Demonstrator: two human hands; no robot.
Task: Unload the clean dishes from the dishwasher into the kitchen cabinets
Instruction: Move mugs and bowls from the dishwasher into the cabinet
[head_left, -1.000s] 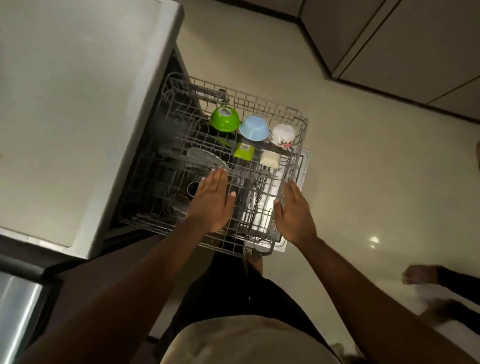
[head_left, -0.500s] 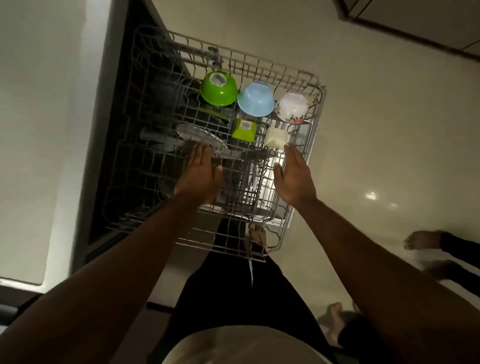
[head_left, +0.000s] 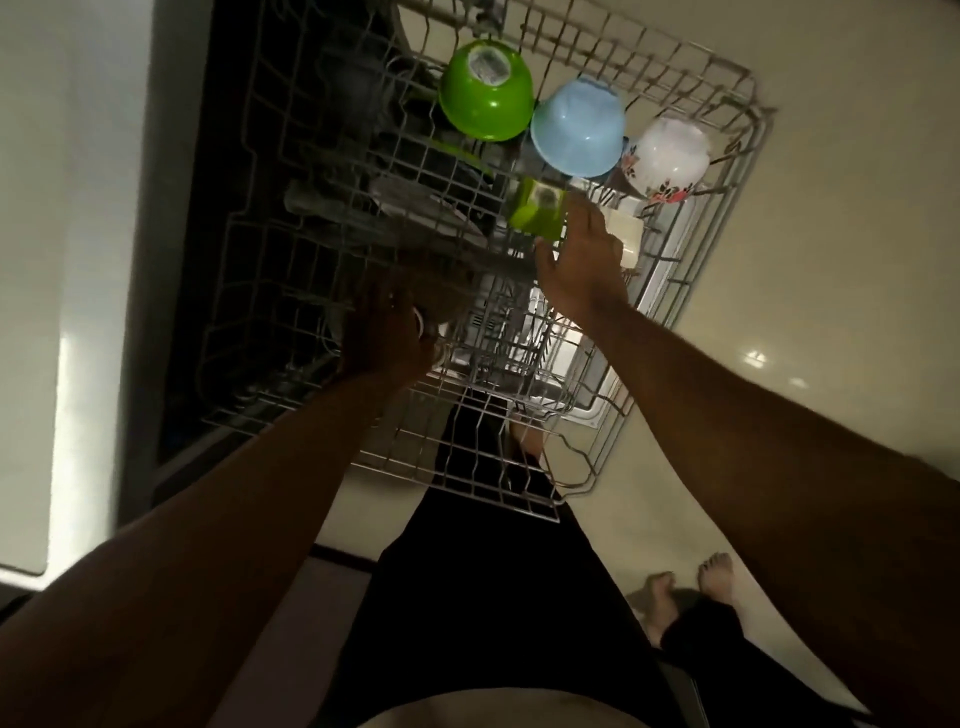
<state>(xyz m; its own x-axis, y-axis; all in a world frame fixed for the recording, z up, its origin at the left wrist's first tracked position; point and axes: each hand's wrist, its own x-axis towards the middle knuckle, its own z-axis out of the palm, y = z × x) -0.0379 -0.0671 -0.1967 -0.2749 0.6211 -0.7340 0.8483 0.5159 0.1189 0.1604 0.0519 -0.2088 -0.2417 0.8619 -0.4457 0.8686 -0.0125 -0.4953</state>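
Head view — right hand (head_left: 582, 270) beside green cup (head_left: 537, 208).

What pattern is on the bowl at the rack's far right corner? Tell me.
The bowl is white with red and dark flowers near its rim, seen in the head view.

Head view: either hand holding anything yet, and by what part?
Right hand reaches between the small green cup and cream cup; grip not visible. Left hand is too dark to tell.

Head view: worn high, facing steeply down onto the pulled-out dishwasher rack (head_left: 717, 171).
Nearness: close, within arm's reach.
Light: dim, so the rack's left side is probably unreadable.
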